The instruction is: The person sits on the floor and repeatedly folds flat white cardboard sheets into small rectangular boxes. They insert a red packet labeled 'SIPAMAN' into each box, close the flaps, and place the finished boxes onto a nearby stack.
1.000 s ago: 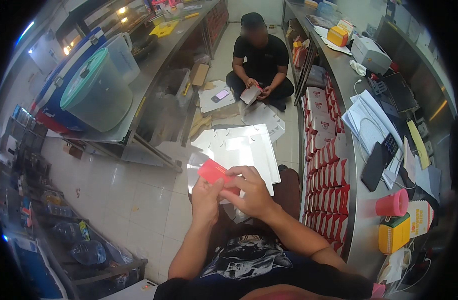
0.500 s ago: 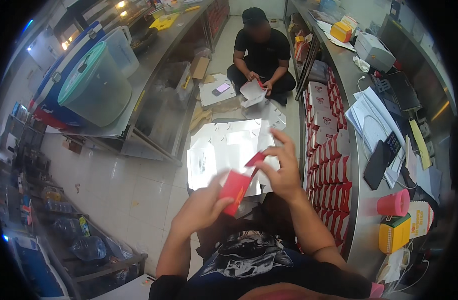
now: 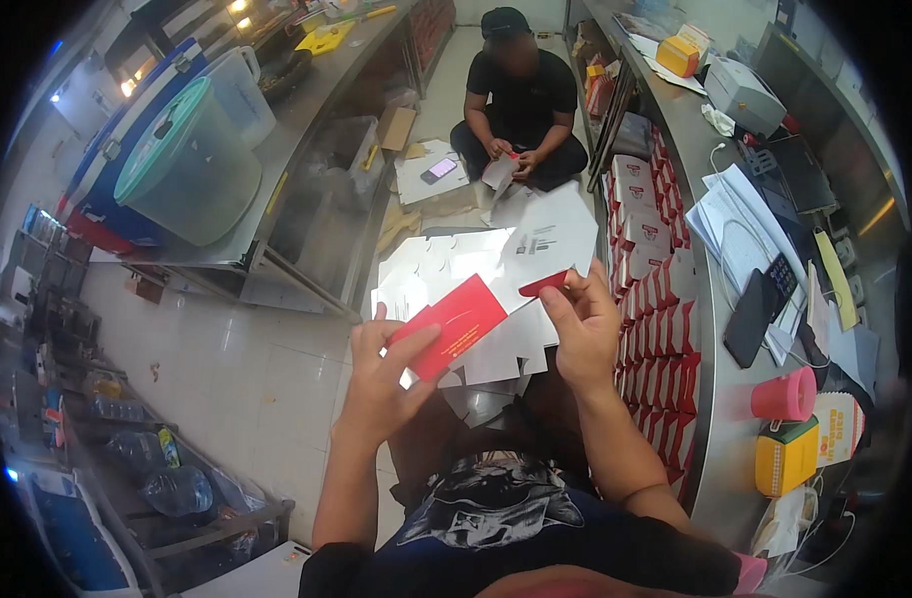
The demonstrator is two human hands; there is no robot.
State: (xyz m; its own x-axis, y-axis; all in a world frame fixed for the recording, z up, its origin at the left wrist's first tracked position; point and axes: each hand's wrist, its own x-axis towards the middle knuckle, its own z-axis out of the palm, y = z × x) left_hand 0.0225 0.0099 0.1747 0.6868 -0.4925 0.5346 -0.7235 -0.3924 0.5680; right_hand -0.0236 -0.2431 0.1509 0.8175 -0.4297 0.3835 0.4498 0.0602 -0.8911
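A red and white cardboard box blank point(image 3: 464, 321) is stretched out between my hands in front of my lap. My left hand point(image 3: 374, 377) is closed round the lower left end of its broad red panel, thumb on the near side. My right hand point(image 3: 587, 337) pinches a smaller red flap, beside a raised white panel point(image 3: 550, 234) that seems to belong to the same piece. Beneath lie flat white box blanks point(image 3: 431, 261), pale side up; what supports them is mostly hidden.
Across from me a person point(image 3: 521, 110) sits on the floor handling another carton, near a phone point(image 3: 440, 171). Stacked red and white boxes point(image 3: 660, 349) line the right, under a steel counter point(image 3: 710, 429) holding papers and a pink cup point(image 3: 784, 396). A steel table point(image 3: 306, 149) stands left.
My hands have moved apart, the right one outward. The folded red piece is now spread wider, and a white panel stands up at its right. The other person's carton has shifted slightly.
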